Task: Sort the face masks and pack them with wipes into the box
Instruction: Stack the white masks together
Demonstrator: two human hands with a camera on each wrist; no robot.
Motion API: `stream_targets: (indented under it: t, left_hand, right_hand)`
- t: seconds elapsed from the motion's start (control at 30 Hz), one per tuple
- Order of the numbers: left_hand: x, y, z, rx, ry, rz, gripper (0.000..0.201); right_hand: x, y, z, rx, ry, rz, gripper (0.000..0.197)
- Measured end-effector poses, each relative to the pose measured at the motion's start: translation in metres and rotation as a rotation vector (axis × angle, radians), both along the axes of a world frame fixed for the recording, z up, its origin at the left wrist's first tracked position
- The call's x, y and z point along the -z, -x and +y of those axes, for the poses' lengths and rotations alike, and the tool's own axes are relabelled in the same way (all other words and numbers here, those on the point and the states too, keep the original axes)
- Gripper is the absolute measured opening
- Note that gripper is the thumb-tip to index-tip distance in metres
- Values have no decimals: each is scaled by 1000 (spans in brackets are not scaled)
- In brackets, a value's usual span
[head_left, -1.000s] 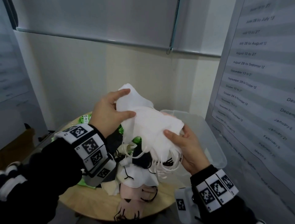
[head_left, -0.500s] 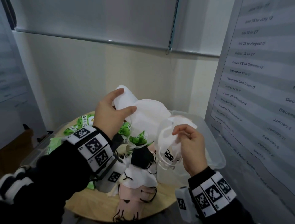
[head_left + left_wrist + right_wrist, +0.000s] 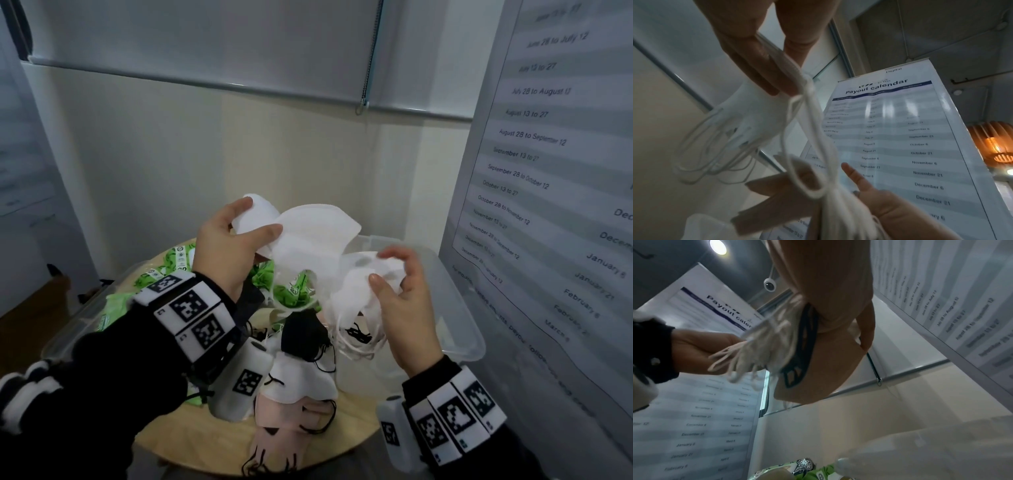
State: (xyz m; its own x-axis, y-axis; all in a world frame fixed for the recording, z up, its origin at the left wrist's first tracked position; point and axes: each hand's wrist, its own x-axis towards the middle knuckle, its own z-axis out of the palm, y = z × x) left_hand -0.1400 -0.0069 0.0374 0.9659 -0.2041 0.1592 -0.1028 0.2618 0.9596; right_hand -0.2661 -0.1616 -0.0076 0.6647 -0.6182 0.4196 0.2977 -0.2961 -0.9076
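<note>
Masks (image 3: 317,236) pinched above box rim (image 3: 459,294)

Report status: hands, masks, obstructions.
Left hand grips white masks. Right hand pinches another white bunch, ear loops tangled. Clear box open beneath.

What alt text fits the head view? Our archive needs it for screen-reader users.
Two hands hold white face masks above a round wooden table: the left hand grips a fanned stack of masks, and the right hand pinches another white mask. Beneath lie more masks, green wipe packets and a clear plastic box.
</note>
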Motion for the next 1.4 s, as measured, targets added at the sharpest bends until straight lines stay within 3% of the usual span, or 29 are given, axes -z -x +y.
stream_targets:
  t: [0.1, 0.2, 0.3, 0.5, 0.7, 0.8, 0.93, 1.03, 1.1, 1.17, 1.23, 1.33, 1.4]
  left_hand:
    - [-2, -1, -3, 77, 54, 76, 56]
    - [4, -1, -7, 90, 53, 99, 57]
    - [15, 4, -9, 47, -3, 48, 62]
    - [24, 10, -10, 21, -85, -37, 67]
    - [27, 12, -12, -15, -129, -134, 62]
    - [28, 18, -12, 15, -137, -202, 61]
    - [13, 20, -11, -34, -70, -236, 44]
    - [-8, 4, -3, -115, -33, -332, 25]
    - [-26, -4, 7, -124, -42, -426, 16]
    - [-44, -6, 18, -15, -52, -530, 23]
    - [-62, -2, 29, 251, -85, -596, 35]
    - [-83, 9, 41, 681, -319, -589, 47]
    - [-86, 13, 39, 817, -448, -524, 42]
  right_hand:
    - [-4, 0, 4, -42, 28, 81, 44]
    - [-3, -5, 4, -110, -103, 138, 43]
    - [-2, -10, 2, -145, -270, 190, 41]
    - [-4, -8, 2, -211, -398, 158, 41]
    - [-6, -7, 1, -195, -519, 89, 14]
    - [-6, -5, 0, -151, -496, 101, 24]
    - [-4, -2, -3, -114, -504, 120, 34]
    - [-1, 1, -7, -127, -495, 119, 16]
    - [2, 2, -11, -147, -477, 107, 18]
    - [3, 3, -11, -171, -453, 106, 21]
    - [3, 4, -11, -186, -409, 104, 21]
    - [3, 6, -11, -199, -316, 123, 30]
    - [3, 7, -9, -220, -279, 144, 32]
